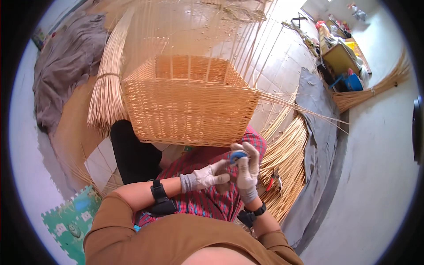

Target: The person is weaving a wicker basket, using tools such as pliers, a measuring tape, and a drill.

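Note:
In my gloved right hand [248, 170], the fingers are closed round a small blue ring-shaped roll [237, 156] that looks like tape. My gloved left hand [211, 176] is just left of it, its thumb and fingers apart and pointing towards the roll. I make out nothing in its grasp. Both gloves are whitish with grey cuffs. Right in front of my knees a large woven wicker basket [190, 112] stands tilted, with long upright stakes rising from its rim. Loose weaving rods [304, 110] stick out from its right side.
A tied bundle of pale rods [108, 84] lies left of the basket. More rods [289, 163] are spread at my right, with red-handled pliers [274, 182] on them. Grey cloths [73, 66] lie at far left and right. A blue container [352, 82] stands by clutter at back right.

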`<state>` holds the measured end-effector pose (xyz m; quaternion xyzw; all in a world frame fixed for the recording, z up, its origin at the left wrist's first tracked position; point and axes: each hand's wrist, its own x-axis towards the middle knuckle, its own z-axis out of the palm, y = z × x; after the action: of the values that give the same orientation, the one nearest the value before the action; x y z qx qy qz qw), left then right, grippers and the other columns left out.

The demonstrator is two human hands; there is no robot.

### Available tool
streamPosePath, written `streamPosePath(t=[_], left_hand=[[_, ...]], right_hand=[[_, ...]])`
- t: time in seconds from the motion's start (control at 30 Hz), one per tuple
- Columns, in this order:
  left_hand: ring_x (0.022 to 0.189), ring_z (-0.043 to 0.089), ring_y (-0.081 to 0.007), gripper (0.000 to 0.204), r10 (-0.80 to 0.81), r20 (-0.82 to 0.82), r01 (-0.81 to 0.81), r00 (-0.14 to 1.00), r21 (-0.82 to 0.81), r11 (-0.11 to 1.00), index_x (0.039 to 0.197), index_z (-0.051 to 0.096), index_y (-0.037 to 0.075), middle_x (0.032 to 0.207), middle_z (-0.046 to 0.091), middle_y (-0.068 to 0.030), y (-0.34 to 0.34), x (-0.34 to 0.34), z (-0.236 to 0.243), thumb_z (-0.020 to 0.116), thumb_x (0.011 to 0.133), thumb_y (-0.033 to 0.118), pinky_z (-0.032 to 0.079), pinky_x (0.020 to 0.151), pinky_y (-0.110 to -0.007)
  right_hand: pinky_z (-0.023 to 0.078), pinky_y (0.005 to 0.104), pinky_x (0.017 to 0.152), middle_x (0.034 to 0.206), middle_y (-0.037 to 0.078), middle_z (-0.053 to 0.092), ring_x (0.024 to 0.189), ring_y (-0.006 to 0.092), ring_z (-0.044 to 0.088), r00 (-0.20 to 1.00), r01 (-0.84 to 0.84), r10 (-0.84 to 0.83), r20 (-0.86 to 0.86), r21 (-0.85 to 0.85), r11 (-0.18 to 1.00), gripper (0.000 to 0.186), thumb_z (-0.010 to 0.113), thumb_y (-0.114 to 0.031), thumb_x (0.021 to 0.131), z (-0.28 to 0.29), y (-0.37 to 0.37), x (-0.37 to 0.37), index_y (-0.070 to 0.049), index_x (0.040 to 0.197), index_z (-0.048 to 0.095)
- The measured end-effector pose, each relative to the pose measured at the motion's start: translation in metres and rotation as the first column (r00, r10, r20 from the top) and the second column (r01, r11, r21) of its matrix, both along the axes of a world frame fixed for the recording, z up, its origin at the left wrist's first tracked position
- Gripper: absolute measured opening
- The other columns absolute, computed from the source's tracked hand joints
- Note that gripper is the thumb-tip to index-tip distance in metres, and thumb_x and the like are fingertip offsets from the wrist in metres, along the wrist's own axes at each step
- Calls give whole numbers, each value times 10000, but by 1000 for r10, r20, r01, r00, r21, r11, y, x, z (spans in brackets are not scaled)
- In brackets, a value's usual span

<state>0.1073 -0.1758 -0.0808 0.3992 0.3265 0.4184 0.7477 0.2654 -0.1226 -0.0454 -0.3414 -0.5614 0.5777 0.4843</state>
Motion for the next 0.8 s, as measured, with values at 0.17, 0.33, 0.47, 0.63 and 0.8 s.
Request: streamPosePath(t=[0.17,0.33,0.47,0.63,0.8], left_hand=[[1114,602,-120,362,357,137,-355,924,-40,934,1317,537,98,1189,631,-16,-11,-14,-7,664,1027,275,538,960,-310],[977,682,-188,333,200,-418,-147,886,156,977,1221,691,56,1046,657,-59,-18,-58,-20,785,911,130,585,846,-325],[972,656,-275,421,173,-652,49,738,307,950,1177,704,37,1070,627,-142,-21,-59,-18,842,838,245,550,860,-385],[967,654,-247,359,226,-650,-104,725,222,970,1111,697,30,1052,632,-125,-21,-68,-7,826,848,237,552,859,-368],[916,653,-186,360,356,-529,-280,771,220,934,1164,657,41,1017,646,-78,-16,-80,-4,802,861,169,565,814,-337]], right_hand=[[511,316,1004,1305,139,642,1181,193,637,974,-195,196,109,-26,981,357,562,-153,1061,-9,-8,-22,14,1375,549],[536,304,913,1181,85,628,1035,125,605,939,-265,326,114,-366,892,405,702,-140,983,-28,-29,-9,11,1310,515],[562,325,756,932,61,637,862,113,615,803,-123,345,486,-431,894,552,892,-311,811,-44,-33,-18,-35,1079,496],[561,376,731,884,119,654,817,179,659,705,-224,393,590,-341,913,548,840,-401,845,-26,-14,-34,-42,1084,502],[553,415,719,842,179,666,797,295,701,640,-350,401,656,-217,911,466,760,-405,902,-2,8,-57,-35,1056,522]])
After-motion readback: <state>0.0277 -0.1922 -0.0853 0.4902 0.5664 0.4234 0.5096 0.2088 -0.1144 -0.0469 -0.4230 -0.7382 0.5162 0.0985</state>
